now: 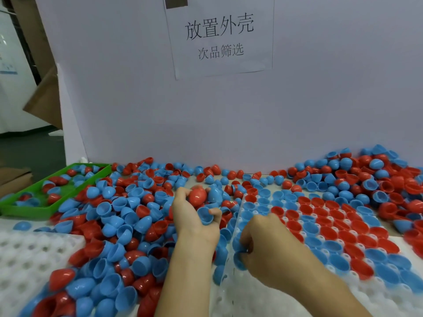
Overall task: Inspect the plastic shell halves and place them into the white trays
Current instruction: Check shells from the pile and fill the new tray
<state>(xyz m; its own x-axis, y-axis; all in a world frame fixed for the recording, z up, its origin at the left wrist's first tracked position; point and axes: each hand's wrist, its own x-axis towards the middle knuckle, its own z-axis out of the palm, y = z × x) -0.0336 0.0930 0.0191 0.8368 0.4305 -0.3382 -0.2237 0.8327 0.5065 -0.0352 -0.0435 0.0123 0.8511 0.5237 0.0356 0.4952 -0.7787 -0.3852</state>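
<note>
Right tray (258, 203) abt half full, left tray (27, 259) bare, big pile (119, 216) left; left hand (192, 216) holds two shells, right hand (263, 245) pinches blue shell (239, 261).

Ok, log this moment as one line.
left hand: holds red shell, blue shell | right hand: pinches blue shell half over white tray | stage: placing

Loose shells (119, 216) crowding tray (389, 300) edges

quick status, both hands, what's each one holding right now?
Left hand: closed, holding a red shell half at the fingertips and a blue shell half against the thumb.
Right hand: closed, pinching a blue shell at the white tray's near edge.
</note>
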